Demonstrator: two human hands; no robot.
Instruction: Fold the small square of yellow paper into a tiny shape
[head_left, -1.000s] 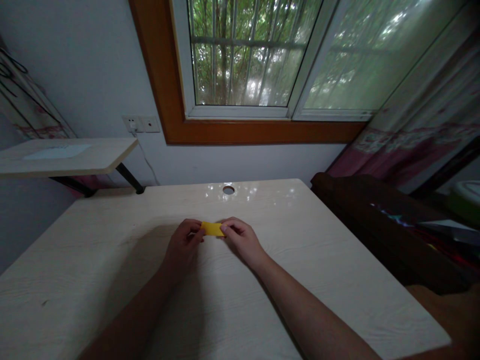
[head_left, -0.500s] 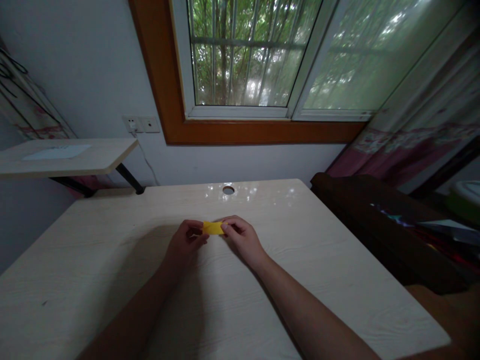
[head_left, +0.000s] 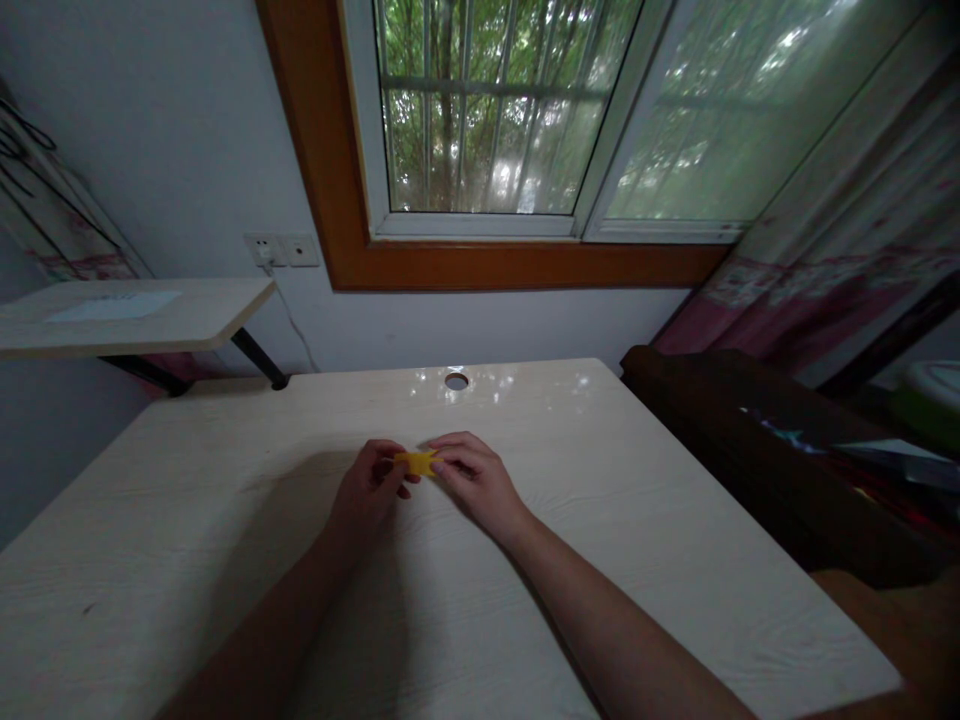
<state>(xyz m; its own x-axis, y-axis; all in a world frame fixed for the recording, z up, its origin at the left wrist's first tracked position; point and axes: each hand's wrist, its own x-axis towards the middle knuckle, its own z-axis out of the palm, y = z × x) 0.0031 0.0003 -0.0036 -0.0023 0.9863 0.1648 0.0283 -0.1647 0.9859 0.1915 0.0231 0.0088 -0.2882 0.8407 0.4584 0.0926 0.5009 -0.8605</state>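
Observation:
Between my two hands is a small piece of folded yellow paper (head_left: 418, 463), held just above the pale wooden desk (head_left: 645, 560). My left hand (head_left: 373, 482) pinches its left end between thumb and fingers. The right end is gripped by my right hand (head_left: 474, 475), with the thumb in front and the fingers behind. My fingers cover both ends of the paper, so its full outline is hidden.
A round cable hole (head_left: 457, 381) lies near the desk's back edge. At the left a raised shelf (head_left: 225, 305) on black legs carries a white sheet (head_left: 116, 306). A dark wooden cabinet (head_left: 697, 410) with items on it stands along the right side.
The yellow paper has shifted slightly left and down, and less of it shows. My left thumb now presses on its front, and my right hand has come a little closer to the left.

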